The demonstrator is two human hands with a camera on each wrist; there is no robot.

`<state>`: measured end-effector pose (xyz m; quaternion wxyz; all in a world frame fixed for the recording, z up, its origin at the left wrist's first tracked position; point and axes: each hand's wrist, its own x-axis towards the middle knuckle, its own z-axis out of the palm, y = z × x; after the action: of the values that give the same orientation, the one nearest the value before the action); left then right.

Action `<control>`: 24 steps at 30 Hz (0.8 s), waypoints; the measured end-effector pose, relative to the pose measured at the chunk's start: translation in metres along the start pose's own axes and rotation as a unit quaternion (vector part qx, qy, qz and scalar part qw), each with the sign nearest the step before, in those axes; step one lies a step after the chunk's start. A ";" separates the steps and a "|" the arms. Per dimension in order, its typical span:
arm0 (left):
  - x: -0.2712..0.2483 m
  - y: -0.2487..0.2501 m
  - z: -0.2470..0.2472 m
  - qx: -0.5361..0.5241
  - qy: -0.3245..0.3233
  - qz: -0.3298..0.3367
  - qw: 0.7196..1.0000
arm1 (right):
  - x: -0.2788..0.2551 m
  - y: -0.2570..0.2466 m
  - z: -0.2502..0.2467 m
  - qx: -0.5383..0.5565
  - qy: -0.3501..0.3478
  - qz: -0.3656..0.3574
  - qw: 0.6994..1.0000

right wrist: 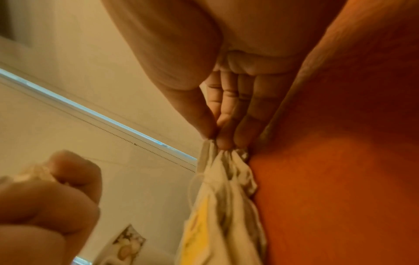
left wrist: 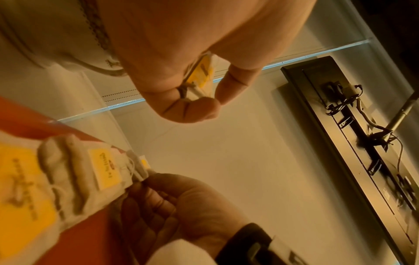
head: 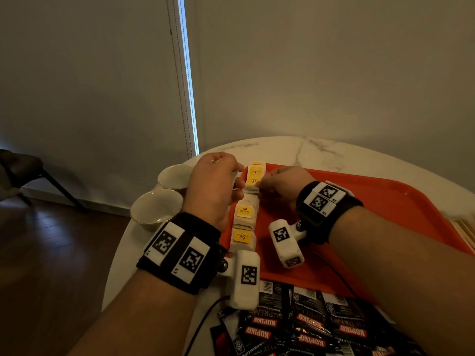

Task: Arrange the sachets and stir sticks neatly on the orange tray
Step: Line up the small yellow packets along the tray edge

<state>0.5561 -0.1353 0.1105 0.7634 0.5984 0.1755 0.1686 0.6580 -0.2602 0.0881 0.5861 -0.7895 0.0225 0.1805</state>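
Both hands are up at the far left corner of the orange tray; left hand is curled with a thin white string showing at its fingers, right hand has its fingertips down on the top of a tea bag; a column of tea bags with yellow tags runs down the tray's left edge; two white bowls sit left of the tray on the marble table; black Kopiko sachets are piled at the bottom of the frame; what look like stir sticks peek in at the right edge.
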 end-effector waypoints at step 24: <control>-0.006 0.001 0.002 -0.063 -0.116 -0.056 0.990 | -0.058 0.002 -0.029 0.052 -0.056 -0.215 0.974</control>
<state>0.5516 -0.1393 0.1122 0.8232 0.5536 0.1078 0.0656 0.6104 -0.2978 0.1117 0.6517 -0.7329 -0.1718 0.0929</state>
